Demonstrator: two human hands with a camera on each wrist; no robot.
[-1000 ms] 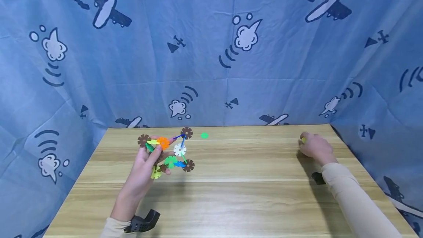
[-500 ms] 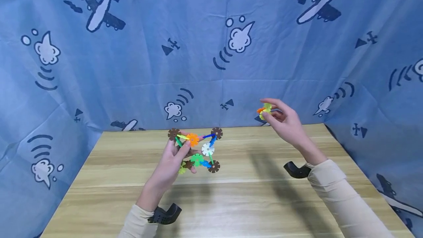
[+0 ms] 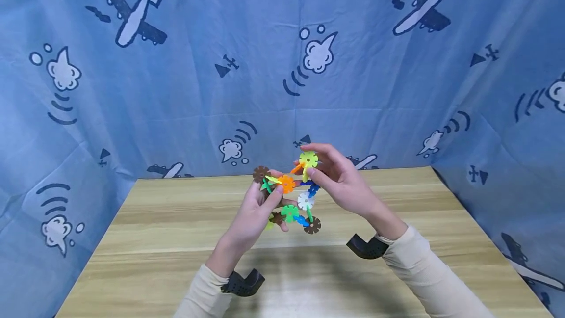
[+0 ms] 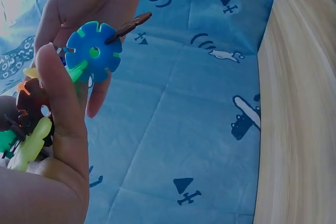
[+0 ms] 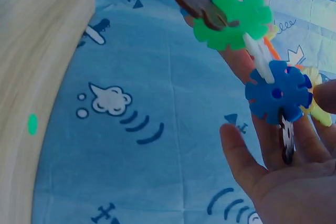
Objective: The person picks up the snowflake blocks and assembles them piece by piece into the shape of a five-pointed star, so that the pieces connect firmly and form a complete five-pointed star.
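Note:
My left hand [image 3: 250,212] grips a framework of notched snowflake discs [image 3: 290,213], joined edge to edge in brown, orange, green, white and blue. Between thumb and fingers, my right hand [image 3: 346,185] pinches a small joined cluster with a yellow disc [image 3: 308,159] and an orange disc [image 3: 297,167]. This cluster is at the framework's upper right; whether the two touch cannot be told. In the left wrist view, a blue disc [image 4: 93,51] of the framework stands past the fingers. A dark blue disc [image 5: 278,92] appears beside my right fingers in the right wrist view.
Both hands are above a wooden table [image 3: 176,239]. A loose green disc [image 5: 32,124] lies on the table in the right wrist view. Blue curtain [image 3: 265,63] printed with planes hangs behind the table and at its sides. Each wrist wears a black mount [image 3: 243,283].
My right hand has lifted from the table's right side and come left to the framework with the yellow and orange cluster. My left hand has moved right, still gripping the framework.

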